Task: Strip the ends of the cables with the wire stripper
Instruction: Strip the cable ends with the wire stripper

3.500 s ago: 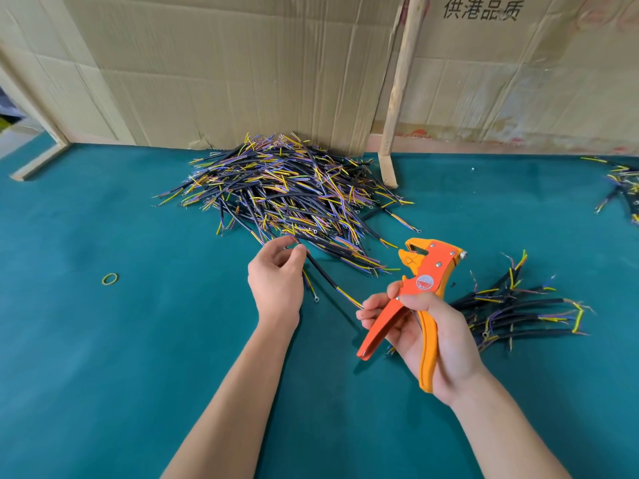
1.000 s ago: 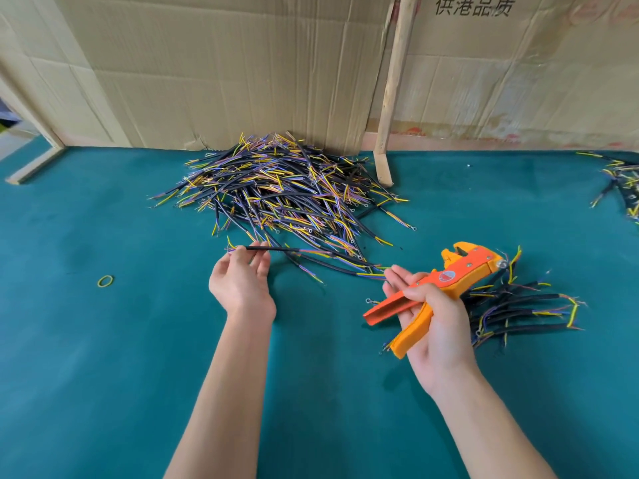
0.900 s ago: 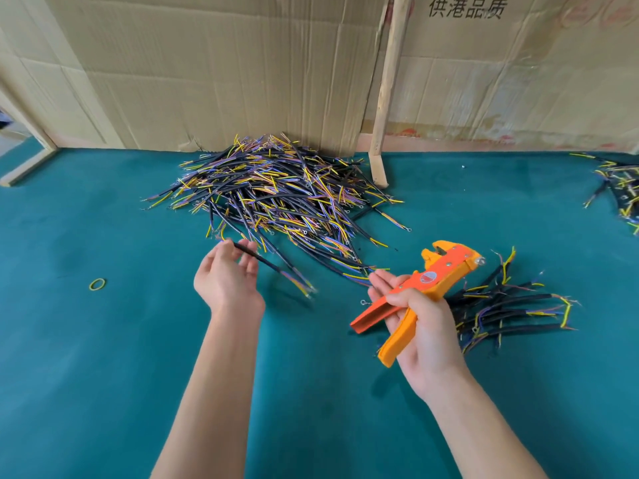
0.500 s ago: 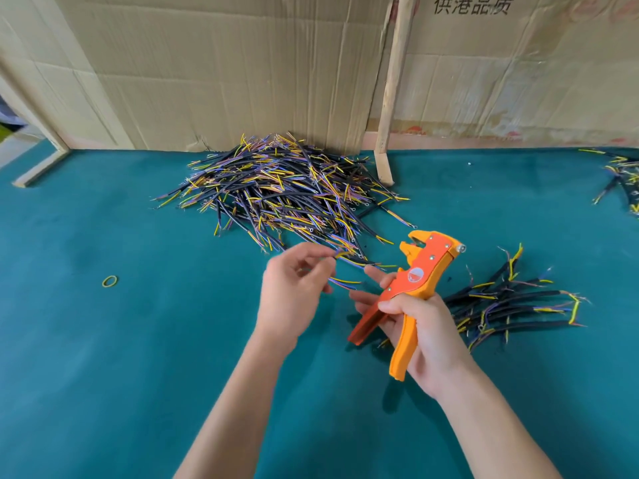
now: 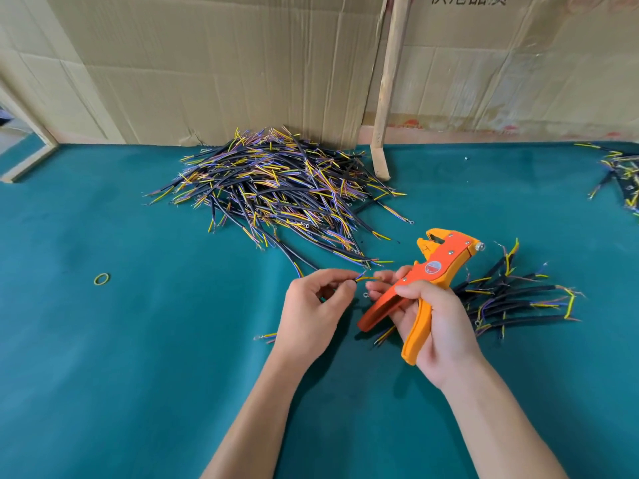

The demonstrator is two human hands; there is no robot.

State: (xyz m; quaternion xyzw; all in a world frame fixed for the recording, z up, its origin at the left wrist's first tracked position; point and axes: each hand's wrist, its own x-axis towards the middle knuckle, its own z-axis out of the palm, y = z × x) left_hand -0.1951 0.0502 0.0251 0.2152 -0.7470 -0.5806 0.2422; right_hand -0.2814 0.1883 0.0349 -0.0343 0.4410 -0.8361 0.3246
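Observation:
My left hand point(image 5: 313, 305) pinches one short cable point(image 5: 368, 279) between thumb and forefinger; its yellow and purple wire ends stick out to the right toward my right fingertips. The cable's far end point(image 5: 266, 337) shows below my left wrist. My right hand point(image 5: 434, 323) grips the orange wire stripper point(image 5: 432, 271) by its handles, jaws pointing up and away, handles spread. A big pile of black cables point(image 5: 276, 191) with coloured ends lies behind my hands. A smaller bunch of cables point(image 5: 518, 295) lies right of the stripper.
The table is covered in teal cloth point(image 5: 138, 340). A cardboard wall point(image 5: 207, 63) and a leaning wooden stick point(image 5: 389, 91) stand at the back. A yellow rubber band point(image 5: 101, 279) lies at the left. More cables point(image 5: 622, 174) lie at the far right edge.
My left hand picked one cable out of the big pile and brought it rightward to the stripper. My right hand raised the stripper and tilted its jaws upward.

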